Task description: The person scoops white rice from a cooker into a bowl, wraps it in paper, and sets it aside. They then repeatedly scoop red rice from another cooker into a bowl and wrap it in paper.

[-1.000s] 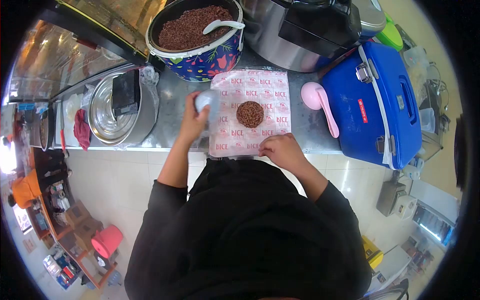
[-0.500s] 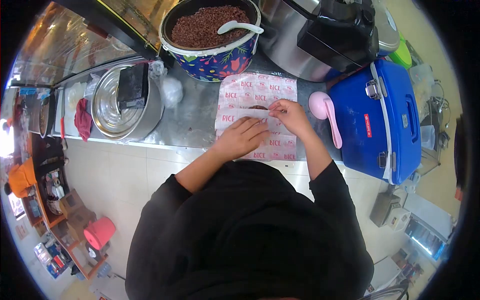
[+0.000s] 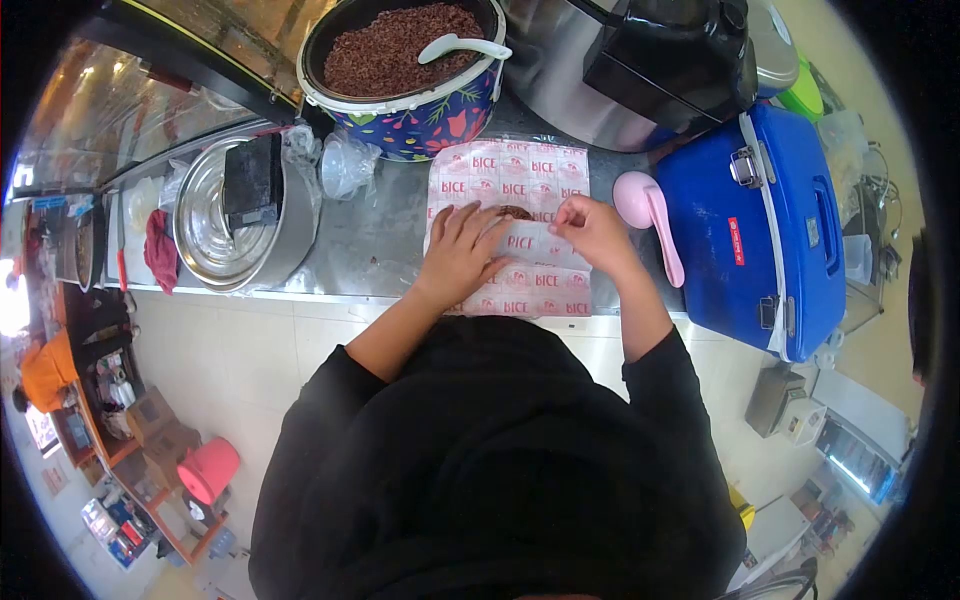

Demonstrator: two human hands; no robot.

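Left hand (image 3: pixel 462 250) flat with fingers spread on printed paper (image 3: pixel 520 280), right hand (image 3: pixel 592 230) pinching its folded edge, rice patty (image 3: pixel 514 212) peeking between hands, pink scoop (image 3: pixel 650 220) just right, steel worktop (image 3: pixel 375 240) beneath

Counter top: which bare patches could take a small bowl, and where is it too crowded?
Bare steel lies between the steel basin and the printed wrapper, below the crumpled plastic bag. Crowded: wrapper under the left hand and right hand, pink scoop against the blue cooler, rice pot behind.
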